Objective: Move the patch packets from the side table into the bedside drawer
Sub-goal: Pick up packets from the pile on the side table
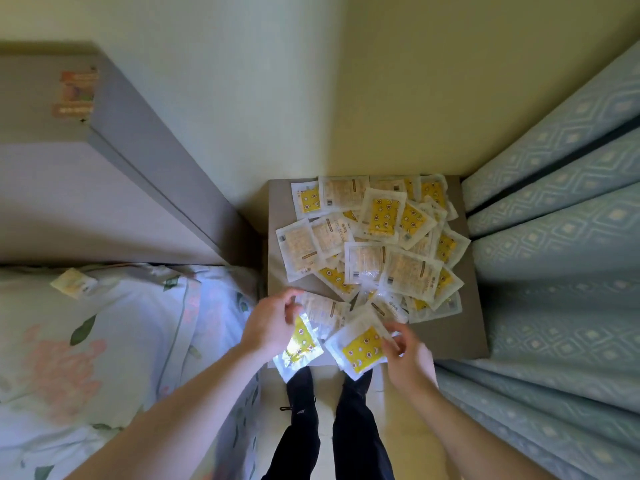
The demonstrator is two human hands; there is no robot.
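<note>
1. On the grey tabletop [446, 327] between the bed [104, 341] and the blue patterned curtain [554, 237], we see the patch packets [377, 237] heaped in an overlapping pile that covers most of the surface; no drawer shows in this view.
2. We count roughly two dozen packets on the tabletop, though the overlaps hide some, so the number is only an estimate. One stray packet [73, 283] lies apart on the bed near the headboard [104, 188].
3. Our left hand [273, 323] has its fingers curled round a small bunch of packets at the near edge, a shiny yellow one [301, 344] hanging below the palm.
4. Our right hand [408, 351] pinches a yellow-faced packet [362, 348] by its right edge between thumb and fingers.
5. We judge the packets light, flat and floppy, with slick film that lets them slide over one another. A stack would likely fan out, so we would gather a few at a time, square them, and grip across the sealed margins rather than by a corner.
</note>
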